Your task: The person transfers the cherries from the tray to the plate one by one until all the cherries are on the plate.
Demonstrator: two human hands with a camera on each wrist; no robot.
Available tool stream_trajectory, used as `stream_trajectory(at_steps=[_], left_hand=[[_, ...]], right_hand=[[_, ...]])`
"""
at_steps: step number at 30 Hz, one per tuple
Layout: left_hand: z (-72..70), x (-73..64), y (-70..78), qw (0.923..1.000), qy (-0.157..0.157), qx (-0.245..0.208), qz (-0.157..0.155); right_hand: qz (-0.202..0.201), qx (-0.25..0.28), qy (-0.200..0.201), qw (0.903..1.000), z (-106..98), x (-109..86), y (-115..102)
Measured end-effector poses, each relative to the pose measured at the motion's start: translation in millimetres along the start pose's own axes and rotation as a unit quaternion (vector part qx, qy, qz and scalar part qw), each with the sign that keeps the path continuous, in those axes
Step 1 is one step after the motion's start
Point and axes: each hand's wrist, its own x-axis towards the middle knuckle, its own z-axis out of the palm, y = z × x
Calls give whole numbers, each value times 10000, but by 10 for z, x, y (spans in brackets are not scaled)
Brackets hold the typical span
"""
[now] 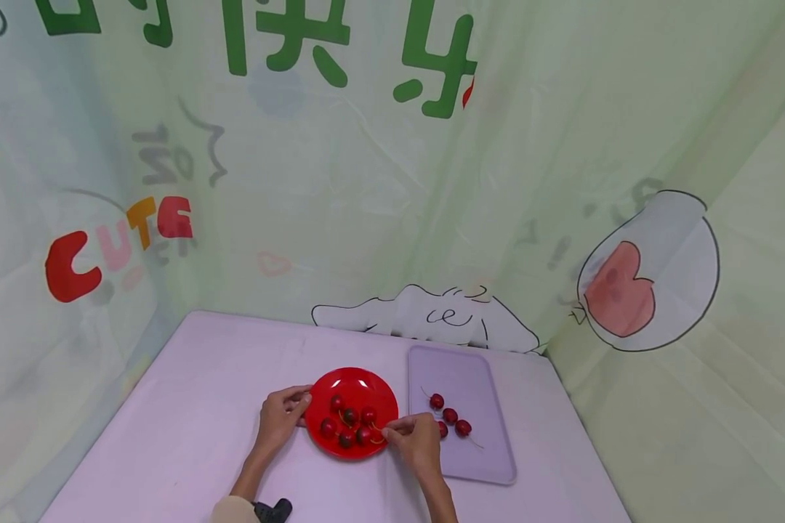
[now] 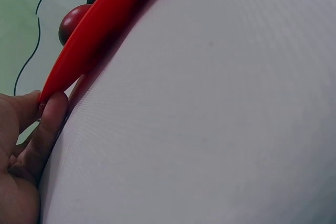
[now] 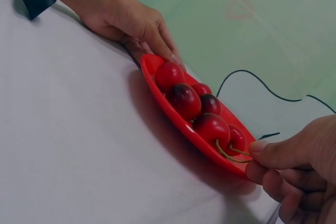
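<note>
A round red plate [image 1: 366,385] holds several dark red cherries [image 1: 328,428], some with green stems. My left hand [image 1: 278,419] pinches the plate's left rim, thumb above and fingers below, as the left wrist view shows. At the opposite rim, my right hand [image 1: 420,444] grips the plate between thumb and fingers. Two cherry stems [image 3: 231,154] reach right up to that thumb in the right wrist view. A strip of shadow lies under the plate, close over the white cloth. Fingers of the left hand are partly hidden beneath the rim.
To the right lies a pale purple tray [image 1: 477,465] with several cherries [image 1: 450,415] on it, one partly behind the right hand. A printed curtain [image 1: 366,218] encloses the table [image 1: 190,407] at the back and sides. A dark strap [image 1: 273,510] is on the left wrist.
</note>
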Motion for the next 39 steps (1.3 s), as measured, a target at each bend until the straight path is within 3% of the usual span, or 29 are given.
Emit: stream_trajectory(at_steps=[11, 16, 24, 39], left_hand=[[11, -1, -75, 10000, 2, 42, 0], [-3, -5, -77, 9999, 54, 53, 119], [-31, -22, -9, 10000, 38, -5, 23], [22, -16, 2, 10000, -61, -12, 16]], right_hand=[[-124, 183, 92, 9997, -73, -5, 118], [-126, 202, 341, 9991, -133, 3, 150], [-282, 704, 718, 9945, -345, -73, 120], [-167, 1108, 1326, 9848, -654, -53, 414]])
